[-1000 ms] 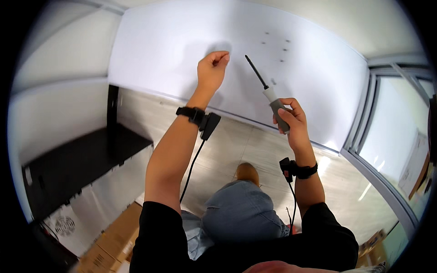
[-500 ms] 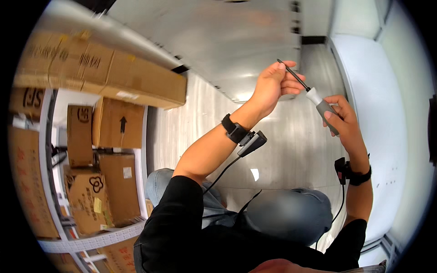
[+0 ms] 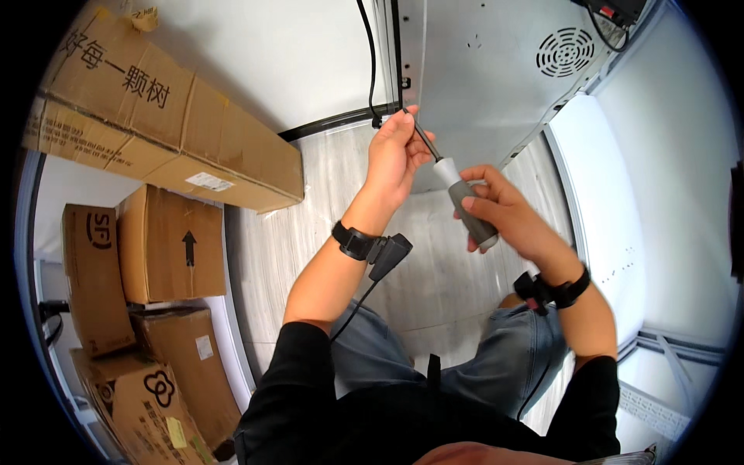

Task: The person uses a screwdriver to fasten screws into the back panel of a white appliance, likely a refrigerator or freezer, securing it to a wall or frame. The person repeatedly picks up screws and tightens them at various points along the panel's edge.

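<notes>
A screwdriver (image 3: 477, 222) with a grey handle, pale collar and dark shaft slants up and to the left. My right hand (image 3: 508, 213) is closed around its handle. At the far end of the shaft, my left hand (image 3: 394, 159) pinches the tip between thumb and index finger, its other fingers loosely curled. Whether a screw is in that pinch is hidden. The tip shows in front of the near left edge of a grey metal panel (image 3: 473, 101); I cannot tell whether they touch. Each wrist wears a black strap with a small cabled device.
A long cardboard box (image 3: 232, 159) lies at the left, above shelving with several more boxes (image 3: 182, 248). A black cable (image 3: 372, 62) hangs beside the panel. The panel has a round vent (image 3: 566, 53). A white panel (image 3: 601, 201) stands at the right, over a wood-look floor (image 3: 267, 240).
The view has turned, showing more of the metal panel's vented face and the cable. Both hands and the screwdriver appear farther left, with the tip at the panel's edge. The grips look the same.
</notes>
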The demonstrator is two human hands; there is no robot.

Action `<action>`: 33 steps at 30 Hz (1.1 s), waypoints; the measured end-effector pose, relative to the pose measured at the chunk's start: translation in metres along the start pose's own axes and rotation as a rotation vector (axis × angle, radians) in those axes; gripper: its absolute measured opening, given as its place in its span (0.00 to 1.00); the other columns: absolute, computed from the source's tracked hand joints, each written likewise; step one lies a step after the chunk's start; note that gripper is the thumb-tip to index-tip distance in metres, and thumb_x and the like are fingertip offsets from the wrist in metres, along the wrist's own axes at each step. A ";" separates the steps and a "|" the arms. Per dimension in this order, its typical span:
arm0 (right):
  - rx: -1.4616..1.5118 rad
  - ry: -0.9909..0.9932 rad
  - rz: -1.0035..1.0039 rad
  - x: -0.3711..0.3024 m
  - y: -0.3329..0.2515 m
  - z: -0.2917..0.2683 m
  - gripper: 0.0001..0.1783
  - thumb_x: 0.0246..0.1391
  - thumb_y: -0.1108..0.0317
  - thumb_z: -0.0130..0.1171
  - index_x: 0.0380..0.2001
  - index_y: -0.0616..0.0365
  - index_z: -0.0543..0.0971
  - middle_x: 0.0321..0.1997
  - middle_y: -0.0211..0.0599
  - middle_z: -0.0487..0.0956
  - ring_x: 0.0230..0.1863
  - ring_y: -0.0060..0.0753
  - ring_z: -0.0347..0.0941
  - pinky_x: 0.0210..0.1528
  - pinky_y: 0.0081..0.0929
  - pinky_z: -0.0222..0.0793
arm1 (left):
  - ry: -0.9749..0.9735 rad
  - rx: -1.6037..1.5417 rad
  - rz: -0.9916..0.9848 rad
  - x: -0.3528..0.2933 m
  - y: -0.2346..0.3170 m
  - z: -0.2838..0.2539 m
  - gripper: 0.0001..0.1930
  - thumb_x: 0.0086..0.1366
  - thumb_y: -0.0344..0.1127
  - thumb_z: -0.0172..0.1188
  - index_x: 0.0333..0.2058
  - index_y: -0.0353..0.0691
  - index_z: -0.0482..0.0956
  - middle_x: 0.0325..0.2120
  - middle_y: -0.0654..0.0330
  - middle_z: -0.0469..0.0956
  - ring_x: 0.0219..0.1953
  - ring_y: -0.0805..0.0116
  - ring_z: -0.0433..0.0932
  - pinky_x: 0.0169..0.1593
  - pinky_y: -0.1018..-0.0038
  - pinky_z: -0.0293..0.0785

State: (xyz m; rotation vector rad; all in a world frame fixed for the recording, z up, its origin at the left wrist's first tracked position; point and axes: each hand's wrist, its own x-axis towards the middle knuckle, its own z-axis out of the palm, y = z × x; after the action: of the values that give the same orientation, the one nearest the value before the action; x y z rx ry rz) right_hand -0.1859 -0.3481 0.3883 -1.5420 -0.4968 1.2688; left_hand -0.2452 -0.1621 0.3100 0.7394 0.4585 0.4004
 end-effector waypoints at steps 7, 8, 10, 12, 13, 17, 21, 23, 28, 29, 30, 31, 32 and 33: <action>0.356 0.149 -0.142 0.010 0.048 0.046 0.21 0.61 0.65 0.46 0.55 0.58 0.59 0.36 0.40 0.74 0.19 0.31 0.74 0.18 0.24 0.66 | -0.111 0.072 0.037 0.010 -0.002 -0.010 0.13 0.71 0.37 0.45 0.50 0.40 0.69 0.24 0.63 0.75 0.22 0.77 0.71 0.25 0.80 0.66; 0.381 0.171 -0.173 0.013 0.054 0.050 0.21 0.61 0.65 0.46 0.55 0.58 0.59 0.36 0.40 0.74 0.19 0.31 0.74 0.18 0.24 0.66 | -0.128 0.089 0.042 0.011 -0.003 -0.013 0.13 0.71 0.37 0.45 0.50 0.40 0.69 0.24 0.63 0.75 0.22 0.77 0.71 0.26 0.80 0.66; 0.378 0.193 -0.197 0.019 0.063 0.057 0.20 0.61 0.65 0.46 0.54 0.58 0.60 0.36 0.40 0.74 0.18 0.31 0.73 0.17 0.24 0.66 | -0.146 0.115 0.054 0.012 -0.006 -0.016 0.12 0.71 0.36 0.45 0.49 0.39 0.69 0.24 0.63 0.75 0.22 0.77 0.71 0.26 0.80 0.66; 0.387 0.191 -0.215 0.023 0.069 0.056 0.19 0.61 0.66 0.45 0.53 0.58 0.60 0.36 0.41 0.74 0.18 0.31 0.73 0.17 0.24 0.65 | -0.099 0.168 0.067 0.017 -0.005 -0.015 0.11 0.70 0.35 0.45 0.47 0.38 0.69 0.23 0.63 0.76 0.22 0.76 0.71 0.26 0.80 0.66; 0.398 0.178 -0.222 0.025 0.069 0.055 0.18 0.61 0.66 0.44 0.53 0.58 0.60 0.36 0.41 0.74 0.18 0.31 0.73 0.17 0.24 0.65 | -0.086 0.176 0.063 0.016 -0.004 -0.014 0.11 0.70 0.35 0.46 0.47 0.38 0.69 0.23 0.63 0.76 0.22 0.76 0.71 0.26 0.80 0.66; 0.425 0.142 -0.235 0.026 0.074 0.052 0.17 0.61 0.67 0.43 0.52 0.59 0.60 0.35 0.42 0.74 0.17 0.31 0.72 0.16 0.25 0.65 | -0.084 0.198 0.078 0.015 -0.006 -0.016 0.11 0.69 0.34 0.46 0.46 0.36 0.69 0.23 0.62 0.76 0.22 0.75 0.71 0.25 0.80 0.66; 0.444 0.127 -0.263 0.031 0.080 0.053 0.18 0.60 0.68 0.42 0.52 0.60 0.60 0.34 0.43 0.74 0.16 0.31 0.72 0.15 0.25 0.64 | -0.063 0.255 0.120 0.016 -0.012 -0.019 0.11 0.69 0.33 0.46 0.46 0.36 0.69 0.23 0.62 0.76 0.22 0.75 0.71 0.25 0.80 0.65; 0.463 0.115 -0.250 0.030 0.079 0.051 0.18 0.60 0.68 0.42 0.52 0.61 0.60 0.34 0.43 0.73 0.16 0.31 0.72 0.15 0.25 0.64 | -0.054 0.234 0.117 0.016 -0.013 -0.018 0.11 0.69 0.33 0.45 0.47 0.35 0.69 0.23 0.61 0.76 0.22 0.75 0.71 0.25 0.80 0.65; 0.495 0.088 -0.240 0.029 0.079 0.043 0.18 0.59 0.68 0.41 0.52 0.63 0.60 0.34 0.43 0.74 0.15 0.31 0.71 0.15 0.26 0.64 | -0.077 0.198 0.111 0.016 -0.012 -0.018 0.11 0.69 0.32 0.46 0.47 0.35 0.69 0.23 0.61 0.76 0.21 0.74 0.71 0.25 0.80 0.65; 0.499 0.083 -0.240 0.029 0.079 0.042 0.18 0.59 0.68 0.41 0.52 0.63 0.60 0.34 0.43 0.74 0.15 0.32 0.71 0.15 0.26 0.63 | -0.093 0.190 0.127 0.019 -0.012 -0.020 0.11 0.69 0.32 0.45 0.47 0.33 0.67 0.23 0.59 0.76 0.20 0.75 0.72 0.22 0.81 0.67; 0.505 0.082 -0.232 0.029 0.078 0.042 0.18 0.59 0.67 0.39 0.51 0.63 0.60 0.34 0.44 0.74 0.15 0.32 0.71 0.14 0.26 0.63 | -0.095 0.175 0.124 0.020 -0.013 -0.021 0.11 0.69 0.32 0.45 0.46 0.33 0.67 0.23 0.59 0.76 0.20 0.75 0.72 0.22 0.81 0.67; 0.511 0.081 -0.224 0.029 0.077 0.041 0.18 0.60 0.67 0.38 0.51 0.63 0.61 0.33 0.44 0.74 0.15 0.33 0.70 0.14 0.26 0.63 | -0.097 0.160 0.122 0.021 -0.014 -0.022 0.11 0.69 0.32 0.46 0.46 0.33 0.67 0.23 0.59 0.76 0.20 0.75 0.72 0.22 0.81 0.67; 0.517 0.079 -0.216 0.030 0.077 0.041 0.17 0.60 0.67 0.37 0.51 0.63 0.62 0.33 0.45 0.74 0.14 0.33 0.70 0.14 0.26 0.62 | -0.098 0.145 0.120 0.022 -0.015 -0.023 0.10 0.69 0.32 0.46 0.46 0.34 0.67 0.23 0.59 0.76 0.20 0.74 0.73 0.22 0.81 0.67; 0.552 0.061 -0.219 0.030 0.078 0.039 0.18 0.60 0.67 0.37 0.51 0.63 0.61 0.33 0.45 0.74 0.15 0.33 0.70 0.14 0.26 0.62 | -0.100 0.136 0.113 0.022 -0.015 -0.022 0.10 0.69 0.32 0.46 0.45 0.34 0.67 0.23 0.59 0.77 0.20 0.74 0.72 0.22 0.81 0.67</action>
State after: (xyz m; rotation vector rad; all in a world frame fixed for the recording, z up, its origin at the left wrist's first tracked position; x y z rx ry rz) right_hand -0.2318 -0.3359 0.3091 -1.0283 -0.2375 1.0705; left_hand -0.2354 -0.1493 0.2792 0.9156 0.3532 0.4395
